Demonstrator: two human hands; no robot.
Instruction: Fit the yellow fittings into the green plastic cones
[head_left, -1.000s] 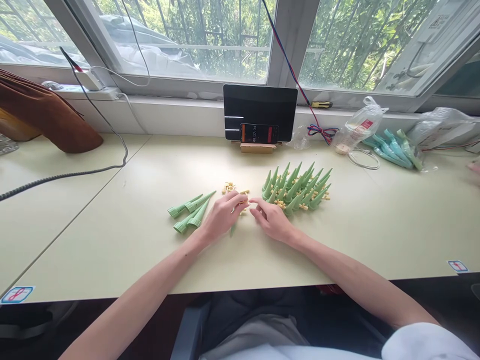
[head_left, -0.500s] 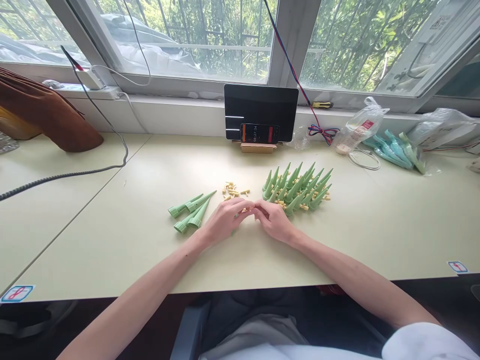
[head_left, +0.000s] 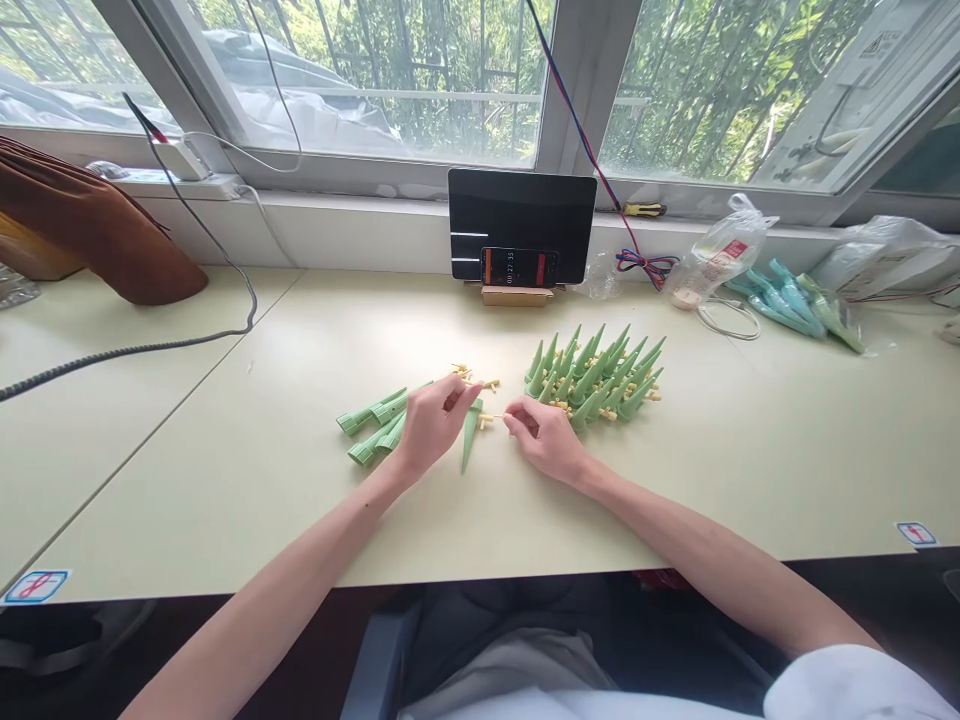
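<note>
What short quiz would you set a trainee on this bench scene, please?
1. True or false: the left hand holds a green cone.
2. Where does the phone stand? A: in front of the dark tablet. B: on the brown bag. C: among the blue cones.
3. What does the right hand pinch at its fingertips?

Key
1. True; the cone's tip points toward the person.
2. A.
3. A small yellow piece, as far as the view shows.

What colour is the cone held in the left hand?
The cone is light green, seen best in head view.
</note>
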